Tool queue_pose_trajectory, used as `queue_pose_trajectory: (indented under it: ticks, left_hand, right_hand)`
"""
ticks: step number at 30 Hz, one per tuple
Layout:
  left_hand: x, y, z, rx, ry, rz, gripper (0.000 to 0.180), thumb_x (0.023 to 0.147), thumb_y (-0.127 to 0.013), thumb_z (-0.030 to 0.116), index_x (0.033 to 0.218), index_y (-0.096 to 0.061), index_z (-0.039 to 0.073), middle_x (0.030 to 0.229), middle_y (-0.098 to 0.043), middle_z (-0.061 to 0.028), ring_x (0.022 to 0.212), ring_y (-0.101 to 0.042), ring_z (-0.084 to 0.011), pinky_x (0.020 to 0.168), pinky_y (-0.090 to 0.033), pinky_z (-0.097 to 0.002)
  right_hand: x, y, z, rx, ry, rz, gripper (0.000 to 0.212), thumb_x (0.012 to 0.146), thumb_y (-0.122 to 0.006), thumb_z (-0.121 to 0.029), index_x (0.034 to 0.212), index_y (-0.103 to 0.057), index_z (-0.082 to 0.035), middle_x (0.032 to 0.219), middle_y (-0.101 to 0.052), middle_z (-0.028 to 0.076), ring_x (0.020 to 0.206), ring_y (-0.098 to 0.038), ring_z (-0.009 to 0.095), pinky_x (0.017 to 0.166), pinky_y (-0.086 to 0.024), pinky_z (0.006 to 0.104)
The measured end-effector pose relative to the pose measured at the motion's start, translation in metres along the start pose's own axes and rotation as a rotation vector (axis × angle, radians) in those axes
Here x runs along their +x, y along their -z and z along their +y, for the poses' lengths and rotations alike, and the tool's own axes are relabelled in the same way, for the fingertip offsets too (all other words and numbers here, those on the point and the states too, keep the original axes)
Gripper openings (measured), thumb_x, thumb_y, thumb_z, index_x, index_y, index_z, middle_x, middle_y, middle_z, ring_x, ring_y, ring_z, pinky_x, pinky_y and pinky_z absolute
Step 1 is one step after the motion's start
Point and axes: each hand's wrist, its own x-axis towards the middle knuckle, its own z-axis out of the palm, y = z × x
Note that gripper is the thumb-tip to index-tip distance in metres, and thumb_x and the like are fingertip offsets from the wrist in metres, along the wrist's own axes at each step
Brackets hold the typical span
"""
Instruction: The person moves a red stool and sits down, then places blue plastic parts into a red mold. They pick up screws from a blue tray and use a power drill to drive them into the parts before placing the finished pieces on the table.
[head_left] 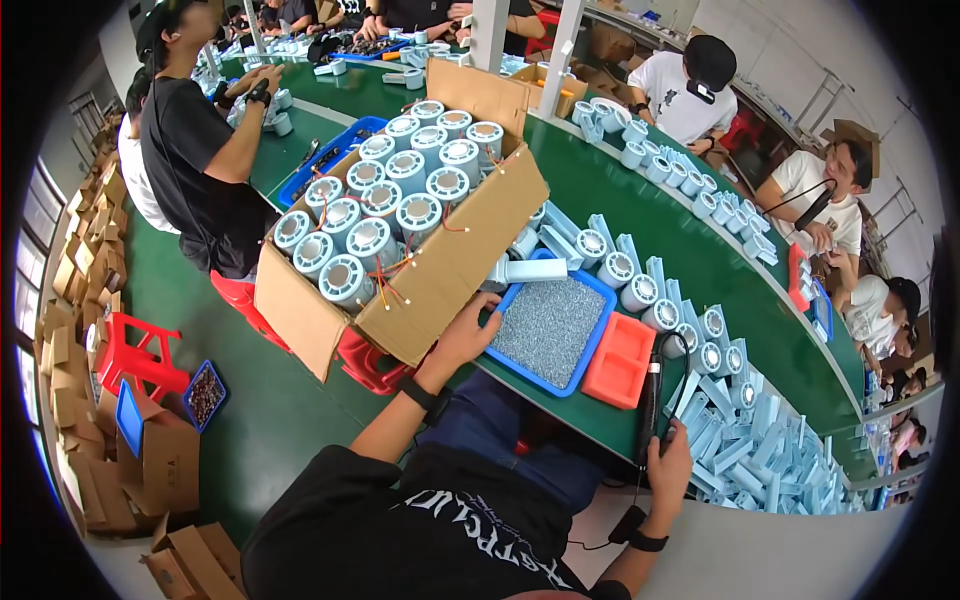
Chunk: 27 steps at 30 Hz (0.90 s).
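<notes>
Black shirt (400,530) nearest us, 6 o'clock. Black corded tool (649,405) at 4 o'clock: our right hand (669,465) curls by its lower end; we cannot tell if it grips. From the tool: red tray (625,340), 11 o'clock; blue tray (595,343), 10 o'clock; beyond, our left hand (468,332), thumb and fingers parted. Farther, 10 o'clock: cardboard box (440,290).

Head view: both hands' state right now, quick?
Left hand: open, beside the blue tray, nothing visibly held.
Right hand: fingers bent at the lower end of the black handheld tool; cannot tell if gripping.
</notes>
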Motion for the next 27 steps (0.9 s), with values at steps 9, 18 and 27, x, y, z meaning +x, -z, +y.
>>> queue_pose_trajectory:
  ticks: [9, 18, 27]
  left_hand:
    - [-0.001, -0.005, 0.0, 0.092, -0.02, 0.032, 0.024, 0.082, -0.057, 0.015, 0.101, -0.055, 0.002, 0.087, -0.059, -0.0122, 0.084, -0.059, -0.0242, 0.076, -0.045, -0.0334]
    - [0.006, -0.01, 0.0, 0.115, 0.017, 0.025, 0.022, 0.08, -0.057, 0.011, 0.1, -0.056, 0.002, 0.087, -0.06, -0.0129, 0.084, -0.058, -0.0264, 0.077, -0.045, -0.0343]
    - [0.036, -0.025, 0.077, 0.125, -0.142, -0.132, 0.027, 0.074, -0.06, 0.004, 0.1, -0.055, 0.001, 0.098, -0.056, -0.0147, 0.094, -0.054, -0.029, 0.082, -0.043, -0.0347]
  right_hand:
    - [0.004, -0.02, -0.038, -0.4, 0.24, 0.207, 0.062, 0.068, -0.071, -0.02, 0.121, -0.044, -0.004, 0.098, -0.051, 0.018, 0.086, -0.053, 0.036, 0.072, -0.044, 0.0437]
    - [0.034, -0.026, -0.052, -0.308, 0.071, 0.047, 0.071, 0.066, -0.073, -0.019, 0.127, -0.039, -0.004, 0.095, -0.052, 0.017, 0.087, -0.054, 0.035, 0.067, -0.048, 0.0418]
    - [0.063, -0.03, -0.049, -0.129, 0.057, -0.11, 0.075, 0.069, -0.068, -0.017, 0.133, -0.03, -0.004, 0.089, -0.053, 0.021, 0.075, -0.057, 0.038, 0.067, -0.049, 0.0424]
